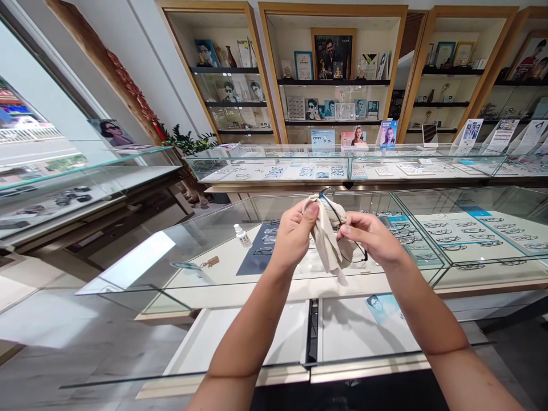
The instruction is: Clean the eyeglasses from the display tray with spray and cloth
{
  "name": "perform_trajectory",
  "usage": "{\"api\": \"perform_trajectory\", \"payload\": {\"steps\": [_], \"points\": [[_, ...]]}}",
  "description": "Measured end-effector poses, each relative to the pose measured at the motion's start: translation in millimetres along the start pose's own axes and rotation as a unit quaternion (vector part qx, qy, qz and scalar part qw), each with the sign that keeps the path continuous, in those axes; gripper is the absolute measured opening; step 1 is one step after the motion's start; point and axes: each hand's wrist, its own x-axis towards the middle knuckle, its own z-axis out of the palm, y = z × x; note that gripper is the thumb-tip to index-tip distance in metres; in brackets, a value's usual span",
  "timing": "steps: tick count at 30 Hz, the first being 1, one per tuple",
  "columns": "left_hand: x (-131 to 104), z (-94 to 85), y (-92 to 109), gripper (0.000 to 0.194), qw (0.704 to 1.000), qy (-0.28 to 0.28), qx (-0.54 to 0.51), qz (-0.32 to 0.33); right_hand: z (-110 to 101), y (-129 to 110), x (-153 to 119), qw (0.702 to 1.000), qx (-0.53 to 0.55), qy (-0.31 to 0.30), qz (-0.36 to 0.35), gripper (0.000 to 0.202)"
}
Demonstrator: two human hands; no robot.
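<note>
My left hand (pixel 297 231) pinches a cream cleaning cloth (pixel 329 242) with a zigzag edge, folded over part of a pair of eyeglasses (pixel 331 207). My right hand (pixel 371 237) is closed on the dark temple of the same glasses, to the right of the cloth. The cloth hangs down between both hands and hides most of the lenses. Both hands are held above the glass top of a display case. A small white spray bottle (pixel 242 235) stands on the glass to the left of my left hand.
Under the glass of the near display case (pixel 205 288) lie rows of eyeglass frames (pixel 464 235). Farther back runs another glass showcase (pixel 274 157) with small signs on top. Shelves (pixel 334 81) line the wall. A glass case (pixel 85 194) stands at the left.
</note>
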Motion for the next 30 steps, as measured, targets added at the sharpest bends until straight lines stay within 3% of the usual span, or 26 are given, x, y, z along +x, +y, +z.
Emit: {"api": "perform_trajectory", "payload": {"steps": [3,5,10,15,17,22,24,27,30], "points": [[1.6,-6.7,4.0,0.049,0.997,-0.059,-0.019,-0.035,-1.8,-2.0,-0.7,1.000,0.000,0.016,-0.013,0.043],[1.4,-4.9,5.0,0.053,0.997,-0.058,-0.020,-0.042,-1.2,-0.3,-0.5,1.000,0.002,0.016,-0.019,0.043],[-1.8,11.2,-0.8,0.053,0.999,0.046,-0.006,-0.001,8.6,8.2,2.3,1.000,-0.003,-0.015,-0.022,0.050],[-4.0,13.6,-2.2,0.058,0.995,0.095,0.012,0.028,11.9,9.1,2.4,0.998,-0.022,-0.055,-0.025,0.051],[-3.9,8.1,1.7,0.058,0.997,0.075,0.011,0.016,7.9,6.9,0.9,0.998,-0.013,-0.054,-0.018,0.049],[-4.4,-2.9,13.8,0.047,0.998,-0.058,0.008,-0.017,0.0,0.7,-2.9,0.999,0.013,-0.032,-0.004,0.046],[-5.8,-1.2,13.8,0.046,0.998,-0.055,0.014,0.003,1.9,1.8,-3.5,0.999,0.024,-0.036,-0.002,0.047],[-7.6,3.5,8.1,0.046,0.999,-0.004,0.032,0.039,6.4,6.6,-3.4,0.997,0.032,-0.068,0.015,0.049],[-6.8,3.1,4.1,0.051,0.998,0.015,0.040,0.040,5.7,7.8,-3.2,0.996,0.023,-0.081,0.010,0.048]]}}
